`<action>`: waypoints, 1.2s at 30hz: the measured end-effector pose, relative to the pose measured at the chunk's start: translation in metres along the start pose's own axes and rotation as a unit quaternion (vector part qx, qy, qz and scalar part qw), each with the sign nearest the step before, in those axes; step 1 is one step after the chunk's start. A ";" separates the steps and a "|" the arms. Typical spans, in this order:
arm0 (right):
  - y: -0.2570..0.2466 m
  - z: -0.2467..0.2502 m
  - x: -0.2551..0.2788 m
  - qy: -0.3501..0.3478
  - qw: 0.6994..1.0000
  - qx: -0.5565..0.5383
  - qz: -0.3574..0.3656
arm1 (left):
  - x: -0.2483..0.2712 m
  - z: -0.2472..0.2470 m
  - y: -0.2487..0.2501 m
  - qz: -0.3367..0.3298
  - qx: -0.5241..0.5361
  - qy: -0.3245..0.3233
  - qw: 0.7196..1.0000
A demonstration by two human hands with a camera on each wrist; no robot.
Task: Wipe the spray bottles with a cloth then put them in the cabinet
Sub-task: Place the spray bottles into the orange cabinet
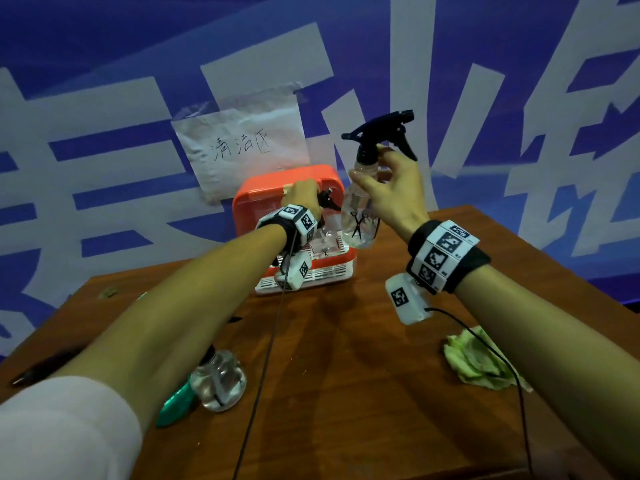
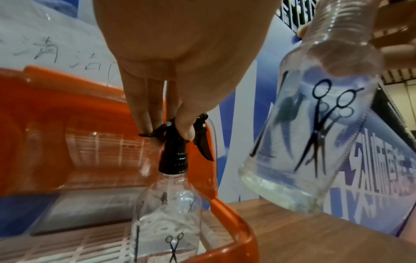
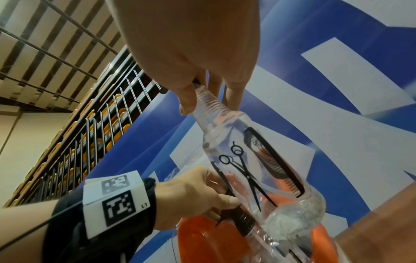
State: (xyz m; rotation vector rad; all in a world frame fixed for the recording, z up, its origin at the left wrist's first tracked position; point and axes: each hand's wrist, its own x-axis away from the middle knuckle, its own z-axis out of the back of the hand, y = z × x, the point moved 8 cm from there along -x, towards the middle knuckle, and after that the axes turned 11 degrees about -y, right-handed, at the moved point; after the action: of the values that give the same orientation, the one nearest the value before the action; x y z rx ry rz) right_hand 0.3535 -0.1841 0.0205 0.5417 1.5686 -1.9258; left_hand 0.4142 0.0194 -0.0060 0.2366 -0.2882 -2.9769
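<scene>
My right hand (image 1: 369,164) holds a clear spray bottle (image 1: 358,220) by its ribbed neck, lifted just right of the orange cabinet (image 1: 252,206); black scissors and a comb are printed on it (image 3: 258,169). My left hand (image 1: 304,195) reaches into the open cabinet and pinches the black spray head (image 2: 178,135) of a second clear bottle (image 2: 166,213). That bottle stands upright on the white grate inside. A third clear bottle (image 1: 221,379) lies on the wooden table (image 1: 346,375) beside my left forearm. The green cloth (image 1: 478,362) lies crumpled at the right, under my right forearm.
The cabinet stands at the table's back edge against a blue and white banner with a paper note (image 1: 242,147). A teal object (image 1: 175,403) lies by the third bottle and a dark pen (image 1: 45,368) near the left edge. Wrist cables hang over the table's middle.
</scene>
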 end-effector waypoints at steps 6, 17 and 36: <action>0.024 -0.020 -0.013 -0.012 1.000 -0.020 -0.014 | -0.021 -0.032 -0.019 0.043 0.021 -0.033 0.998; 0.050 -0.030 -0.020 -0.010 0.998 -0.060 -0.011 | -0.047 -0.057 -0.034 0.084 0.139 -0.056 0.985; 0.068 -0.071 -0.045 -0.112 0.992 -0.059 -0.015 | -0.085 -0.072 -0.068 0.090 0.049 -0.099 0.990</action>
State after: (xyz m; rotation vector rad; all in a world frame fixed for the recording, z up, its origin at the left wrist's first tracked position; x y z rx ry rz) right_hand 0.4285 -0.1154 -0.0161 0.2442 1.5398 -1.8320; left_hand 0.5006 0.0859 -0.0774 -0.0732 -0.4521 -2.8130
